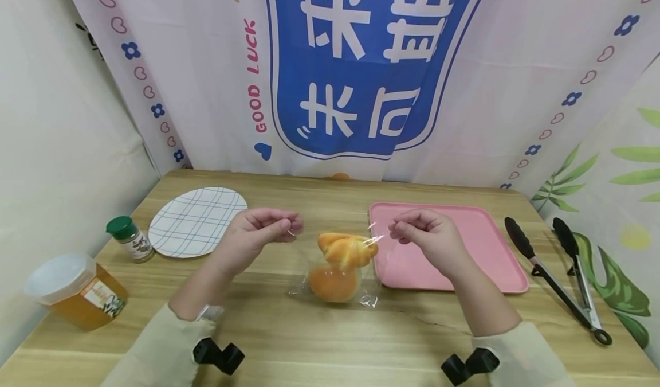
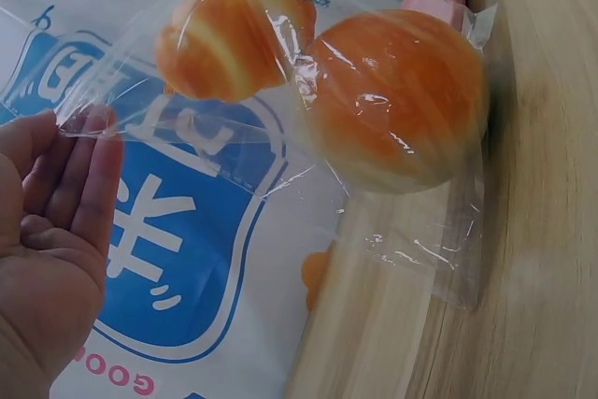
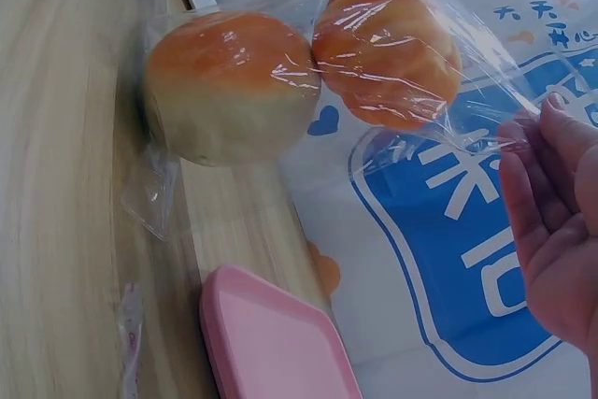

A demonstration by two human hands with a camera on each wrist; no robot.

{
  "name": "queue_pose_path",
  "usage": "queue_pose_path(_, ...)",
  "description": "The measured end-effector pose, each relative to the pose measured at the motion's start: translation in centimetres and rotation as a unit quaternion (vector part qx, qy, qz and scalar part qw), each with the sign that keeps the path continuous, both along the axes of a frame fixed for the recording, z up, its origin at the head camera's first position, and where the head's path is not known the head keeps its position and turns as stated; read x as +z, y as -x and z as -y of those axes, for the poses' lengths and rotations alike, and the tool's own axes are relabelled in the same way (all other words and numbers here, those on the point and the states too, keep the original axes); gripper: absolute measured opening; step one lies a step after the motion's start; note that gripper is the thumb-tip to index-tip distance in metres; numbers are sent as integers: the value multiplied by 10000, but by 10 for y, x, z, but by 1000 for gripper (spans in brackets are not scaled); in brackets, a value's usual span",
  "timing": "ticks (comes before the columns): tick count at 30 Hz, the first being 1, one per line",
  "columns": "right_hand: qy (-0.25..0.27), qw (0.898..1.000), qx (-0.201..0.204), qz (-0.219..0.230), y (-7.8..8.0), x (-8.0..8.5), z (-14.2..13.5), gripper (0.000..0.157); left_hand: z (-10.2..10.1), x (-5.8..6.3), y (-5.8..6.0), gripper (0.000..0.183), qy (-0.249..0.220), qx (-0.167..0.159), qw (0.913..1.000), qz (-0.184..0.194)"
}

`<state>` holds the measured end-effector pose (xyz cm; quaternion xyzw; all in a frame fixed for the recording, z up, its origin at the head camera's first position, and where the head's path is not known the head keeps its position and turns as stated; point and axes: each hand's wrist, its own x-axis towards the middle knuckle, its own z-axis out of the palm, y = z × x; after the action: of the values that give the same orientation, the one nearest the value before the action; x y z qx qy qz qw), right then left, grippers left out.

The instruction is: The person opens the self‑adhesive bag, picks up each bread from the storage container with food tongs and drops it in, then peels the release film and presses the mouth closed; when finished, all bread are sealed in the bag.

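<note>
A clear plastic bag (image 2: 411,245) holds two bread pieces: a smooth round bun (image 1: 334,284) at the bottom and a ridged, twisted bread roll (image 1: 348,250) above it. My left hand (image 1: 263,235) pinches the bag's upper left edge between thumb and fingers. On the other side, my right hand (image 1: 428,238) pinches the upper right edge. The film is stretched between both hands, over the middle of the wooden table. In the right wrist view the bun (image 3: 234,86) and the twisted roll (image 3: 385,51) lie against each other inside the film.
A pink tray (image 1: 495,261) lies behind the right hand, with black-tipped tongs (image 1: 562,284) to its right. At left are a checked oval placemat (image 1: 180,226), a green-capped spice jar (image 1: 131,241) and an amber tub with a white lid (image 1: 85,295). A printed curtain (image 1: 206,89) hangs behind.
</note>
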<state>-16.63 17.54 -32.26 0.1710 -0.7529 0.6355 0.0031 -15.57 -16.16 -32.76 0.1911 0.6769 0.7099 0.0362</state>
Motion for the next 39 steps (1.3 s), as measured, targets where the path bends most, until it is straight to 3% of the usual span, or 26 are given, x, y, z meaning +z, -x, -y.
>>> queue_pose_path(8, -4, 9989, 460, -105, -1, 2, -8, 21, 2, 0, -1, 36, -24, -167, 9997, -197)
queue_pose_path(14, 272, 9962, 707, -439, 0, 1, -9, 31, 1, -1, -1, 38, -77, -172, 9995, -236)
queue_pose_path(22, 84, 9964, 610, -586, -2, 2, -10, 41, 2, 0, -2, 33, 336, 22, 9991, -268)
queue_pose_path(28, -82, 9962, 556, -671, -3, 3, -11, 36, -2, 4, -6, 37, 36, -50, 9987, -505)
queue_pose_path(31, -212, 9954, 528, -766, -4, 4, -11, 32, -7, 6, -9, 31, 0, 152, 9982, -572)
queue_pose_path(35, -283, 9934, 635, -917, -6, 6, -13, 32, -15, 7, -13, 8, 406, 683, 9958, -456)
queue_pose_path(39, -175, 9911, 870, -994, -8, 9, -13, 36, -18, 7, -15, 21, 691, 897, 9928, -399)
